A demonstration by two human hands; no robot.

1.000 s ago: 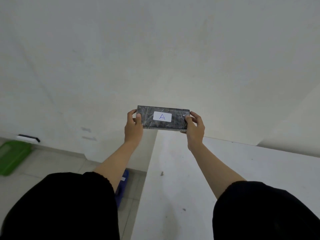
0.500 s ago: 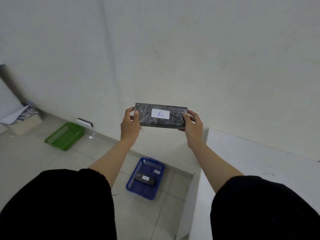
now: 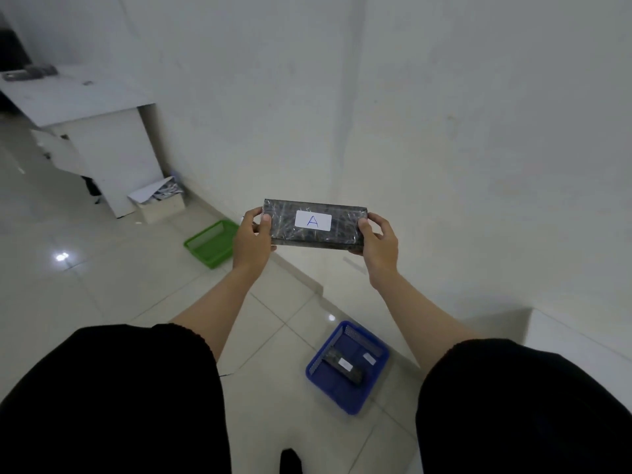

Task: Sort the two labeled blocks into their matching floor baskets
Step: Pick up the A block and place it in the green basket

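tiles [image 3: 113,285] bear green basket [image 3: 212,243], blue basket [image 3: 347,367], below white wall [image 3: 444,114].

Green basket [image 3: 212,244] open and unblocked, blue basket [image 3: 347,369] partly filled by block [image 3: 343,364]

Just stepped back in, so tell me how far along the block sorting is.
About halfway. One dark block already lies in the blue basket. The block labeled A is held between the left hand and right hand. The green basket looks empty; placing A remains.
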